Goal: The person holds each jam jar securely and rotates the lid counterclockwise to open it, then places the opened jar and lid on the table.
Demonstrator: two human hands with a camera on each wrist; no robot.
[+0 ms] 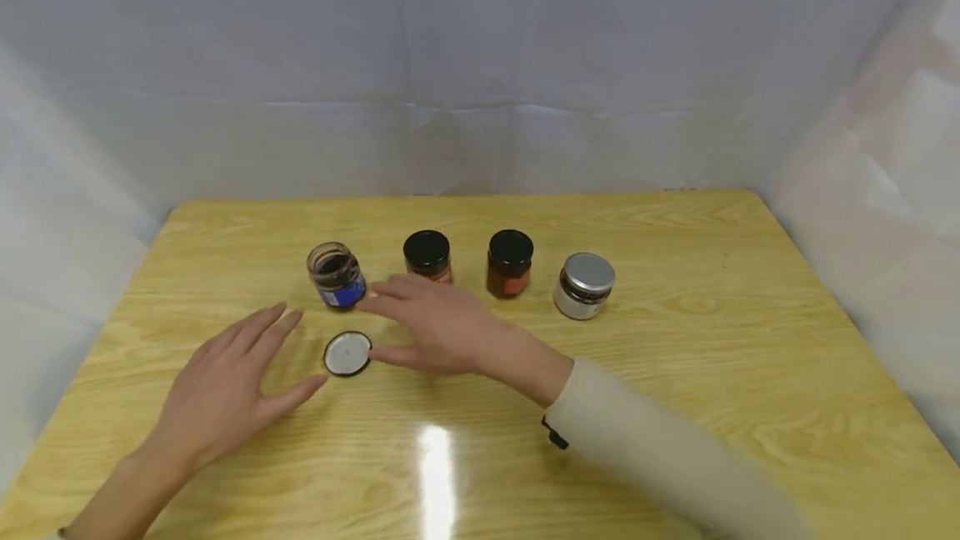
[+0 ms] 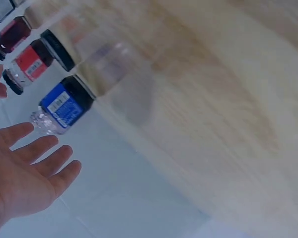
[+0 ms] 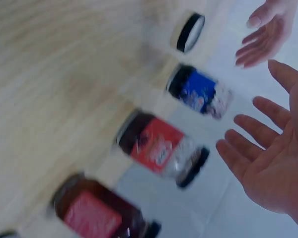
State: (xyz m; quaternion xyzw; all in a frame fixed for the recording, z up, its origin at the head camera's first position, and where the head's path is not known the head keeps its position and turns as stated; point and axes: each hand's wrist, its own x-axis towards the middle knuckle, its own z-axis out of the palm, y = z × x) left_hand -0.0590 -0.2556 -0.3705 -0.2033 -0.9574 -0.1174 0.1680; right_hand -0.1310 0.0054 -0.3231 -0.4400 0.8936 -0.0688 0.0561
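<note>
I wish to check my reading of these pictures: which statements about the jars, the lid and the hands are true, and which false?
1. The blue-labelled jar has no lid on it. True.
2. The loose lid lies with its pale inside facing down. False: the pale inside faces up.
3. The right hand grips the silver-lidded jar. False: this hand holds nothing, and that jar stands apart from it.
4. The two middle jars wear black lids. True.
5. The left hand holds nothing. True.

One lidless jar (image 1: 345, 293) beside the right fingers (image 1: 390, 307), two black-lidded jars (image 1: 510, 252) and one silver-lidded jar (image 1: 585, 286) to their right: four jars. One loose lid (image 1: 347, 353) between the right and left fingers (image 1: 279, 336). One desk (image 1: 712, 340) beneath.
</note>
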